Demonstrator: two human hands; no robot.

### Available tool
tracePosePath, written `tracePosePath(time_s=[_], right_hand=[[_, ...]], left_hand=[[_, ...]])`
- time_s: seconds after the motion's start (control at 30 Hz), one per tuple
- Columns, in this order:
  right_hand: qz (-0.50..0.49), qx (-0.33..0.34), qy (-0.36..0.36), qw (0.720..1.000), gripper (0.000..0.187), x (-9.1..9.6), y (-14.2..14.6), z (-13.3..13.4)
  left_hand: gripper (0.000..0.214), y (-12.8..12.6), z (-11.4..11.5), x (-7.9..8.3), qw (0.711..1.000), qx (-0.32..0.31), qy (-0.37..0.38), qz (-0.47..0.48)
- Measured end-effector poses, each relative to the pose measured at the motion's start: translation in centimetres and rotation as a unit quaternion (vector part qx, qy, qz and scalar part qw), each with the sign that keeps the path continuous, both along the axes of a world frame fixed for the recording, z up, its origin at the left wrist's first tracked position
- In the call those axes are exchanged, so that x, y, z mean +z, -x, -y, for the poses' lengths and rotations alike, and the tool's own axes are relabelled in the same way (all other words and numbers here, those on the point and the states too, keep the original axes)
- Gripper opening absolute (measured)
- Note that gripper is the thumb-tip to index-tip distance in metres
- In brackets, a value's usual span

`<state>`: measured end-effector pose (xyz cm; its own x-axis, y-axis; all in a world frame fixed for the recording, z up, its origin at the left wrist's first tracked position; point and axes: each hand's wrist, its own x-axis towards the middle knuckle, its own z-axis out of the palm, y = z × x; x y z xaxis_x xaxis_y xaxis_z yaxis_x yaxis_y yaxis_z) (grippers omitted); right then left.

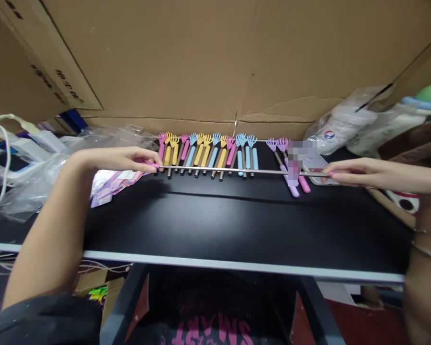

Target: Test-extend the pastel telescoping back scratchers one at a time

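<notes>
A telescopic back scratcher [215, 169], drawn out long, spans level above the black table between my two hands. My left hand [138, 159] pinches its pink end. At the other end, my right hand [359, 172] has its fingers closed on the rod, where a bit of pink shows at the fingertips. Behind the rod lies a row of short back scratchers [198, 155] in pink, yellow and blue, claws toward the cardboard. Closer to my right hand are purple and pink back scratchers [284, 167], partly covered by a blurred patch.
A phone [314, 163] lies beside my right hand. Behind it stands a lidded white cup [348, 124] in a plastic bag. Clear plastic wrap [68, 177] and printed cards [118, 184] lie at the left. A cardboard wall [201, 62] closes off the back; the table edge [215, 263] runs in front.
</notes>
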<state>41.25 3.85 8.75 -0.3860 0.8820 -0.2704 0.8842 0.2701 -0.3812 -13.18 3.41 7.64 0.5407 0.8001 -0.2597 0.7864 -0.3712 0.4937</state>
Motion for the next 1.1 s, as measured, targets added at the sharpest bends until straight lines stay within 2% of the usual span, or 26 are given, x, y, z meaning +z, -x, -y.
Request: tracePosePath(time_s=[0.07, 0.2, 0.33, 0.47, 0.6, 0.77, 0.83, 0.9, 1.0, 1.1], right_hand=[[0.007, -0.030, -0.007, 0.999, 0.064, 0.2, -0.7, 0.2], [0.011, -0.028, -0.029, 0.999, 0.054, 0.3, -1.2, 0.0], [-0.035, -0.044, -0.058, 0.997, 0.049, 0.4, -0.9, -0.6], [-0.121, -0.112, -0.134, 0.977, 0.032, 0.8, 0.4, -0.4], [-0.169, -0.210, -0.181, 0.946, 0.005, 1.3, 2.3, 0.2], [-0.179, -0.284, -0.198, 0.921, 0.005, 1.3, 2.4, 0.2], [-0.209, -0.306, -0.219, 0.903, 0.005, 1.0, 1.8, 0.0], [-0.267, -0.323, -0.253, 0.872, 0.007, 0.8, 1.4, -0.2], [-0.375, -0.332, -0.300, 0.812, 0.011, 0.5, 1.4, -0.7], [-0.484, -0.340, -0.307, 0.746, 0.022, 0.4, 2.1, -1.1]], left_hand=[[0.032, 0.2, 0.0, 0.1, 1.000, 0.001, -0.001, 0.000], [0.032, -0.1, 0.2, 0.5, 0.999, 0.010, -0.032, 0.005], [0.038, 0.3, 0.0, 0.4, 0.993, 0.038, -0.086, 0.074], [0.034, 0.7, -0.4, 0.1, 0.981, 0.064, -0.131, 0.127], [0.031, 0.4, -0.3, 0.2, 0.977, 0.103, -0.130, 0.134], [0.027, 0.6, -0.1, 0.5, 0.975, 0.141, -0.136, 0.108], [0.025, 1.0, -0.2, 0.5, 0.971, 0.157, -0.134, 0.118], [0.024, 1.4, -0.3, 0.6, 0.961, 0.194, -0.123, 0.155], [0.029, 1.7, -0.3, 0.6, 0.929, 0.246, -0.123, 0.246], [0.047, 1.4, -0.5, 0.4, 0.889, 0.259, -0.142, 0.349]])
